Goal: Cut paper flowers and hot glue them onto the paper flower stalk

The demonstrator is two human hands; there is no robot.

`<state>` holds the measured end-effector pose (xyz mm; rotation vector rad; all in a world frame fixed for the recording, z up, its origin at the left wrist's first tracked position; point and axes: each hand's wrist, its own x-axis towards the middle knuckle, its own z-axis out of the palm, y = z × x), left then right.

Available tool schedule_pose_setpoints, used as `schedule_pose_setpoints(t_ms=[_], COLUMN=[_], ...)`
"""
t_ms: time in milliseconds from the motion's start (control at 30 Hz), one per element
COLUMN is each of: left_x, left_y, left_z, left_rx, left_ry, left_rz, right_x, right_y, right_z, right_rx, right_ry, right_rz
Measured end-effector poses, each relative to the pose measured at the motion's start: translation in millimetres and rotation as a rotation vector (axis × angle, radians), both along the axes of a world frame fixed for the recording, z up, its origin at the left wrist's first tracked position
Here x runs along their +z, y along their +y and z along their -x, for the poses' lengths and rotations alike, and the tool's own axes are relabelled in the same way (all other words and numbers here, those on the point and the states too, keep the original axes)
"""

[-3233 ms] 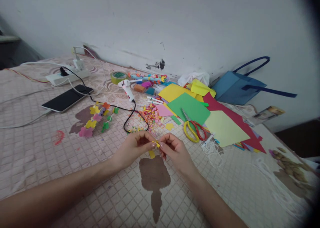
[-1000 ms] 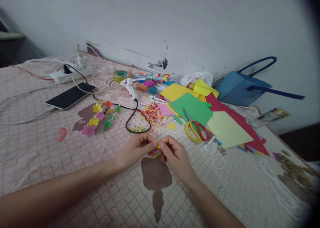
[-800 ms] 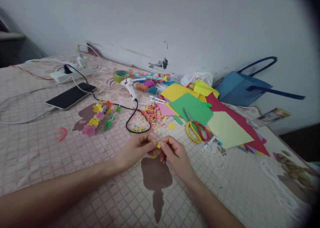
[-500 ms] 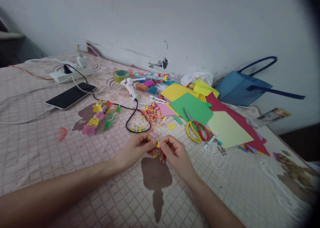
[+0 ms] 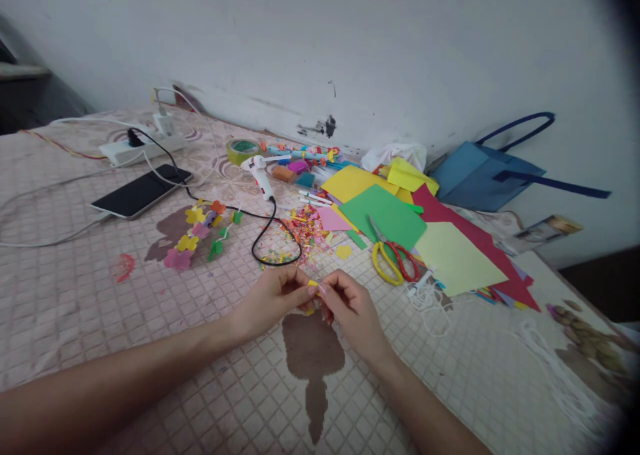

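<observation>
1. Just below the fingertips, a yellow bit (image 5: 309, 312) is seen; whether it is joined to the piece above cannot be told.
2. Above the near middle of the worktop (image 5: 240, 395), a small yellow piece (image 5: 313, 283) is pinched between thumb and fingers of both the left hand (image 5: 273, 298) and the right hand (image 5: 357, 315). It is best gripped lightly by its edges, since thin material could be creased or torn by a hard pull.
3. Farther off, the scissors (image 5: 385, 262) are laid to the right, with a yellow flower (image 5: 344, 252) left of them.
4. Beyond, the glue gun (image 5: 259, 178) is laid down; its tip should be treated as hot.
</observation>
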<state>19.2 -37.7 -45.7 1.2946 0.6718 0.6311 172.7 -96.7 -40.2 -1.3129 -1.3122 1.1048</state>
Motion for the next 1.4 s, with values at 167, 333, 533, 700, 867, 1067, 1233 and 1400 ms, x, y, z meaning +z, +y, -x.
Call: schedule_pose_setpoints(t_ms=[167, 333, 533, 700, 867, 1067, 1233, 1400], left_x=[-2.8, -1.5, 3.6, 1.7, 2.3, 3.0, 2.3, 3.1], left_y=[0, 0, 2, 1, 1, 3, 4, 4], left_z=[0, 1, 1, 2, 2, 2, 1, 0], left_rx=[-0.018, -0.009, -0.017, -0.038, -0.045, -0.035, -0.038, -0.032], left_ry=[-0.016, -0.007, 0.017, 0.041, 0.066, 0.071, 0.079, 0.093], left_rz=[0.038, 0.01, -0.01, -0.074, -0.086, -0.036, 0.009, 0.012], right_x=[-0.2, -1.1, -0.4, 0.7, 0.2, 1.3, 1.7, -1.5], right_y=[0, 1, 2, 1, 1, 3, 4, 3], right_z=[1, 0, -3, -5, -7, -6, -8, -10], right_rx=[-0.01, 0.017, 0.066, 0.076, 0.095, 0.095, 0.126, 0.116], right_ry=[-0.002, 0.045, 0.103, 0.009, 0.0, 0.013, 0.047, 0.024], right_rz=[0.008, 0.037, 0.092, 0.078, 0.094, 0.112, 0.123, 0.124])
